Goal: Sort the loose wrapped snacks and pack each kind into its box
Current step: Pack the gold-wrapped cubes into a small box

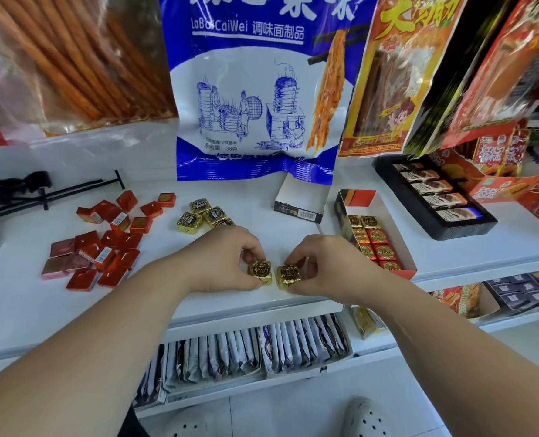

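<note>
White shelf (25, 310), hanging snack bags (249, 89) behind; left hand (221, 260) grip pinches gold candy (261, 272), right hand (328, 266) second candy (288, 275).

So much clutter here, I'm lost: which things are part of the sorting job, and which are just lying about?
Job: left hand pinching left gold snack; right hand pinching right gold snack; gold pile; red squares; part-filled box; small open box.
Lying about: blue bag; black tray; black rods; lower-shelf packets.
</note>
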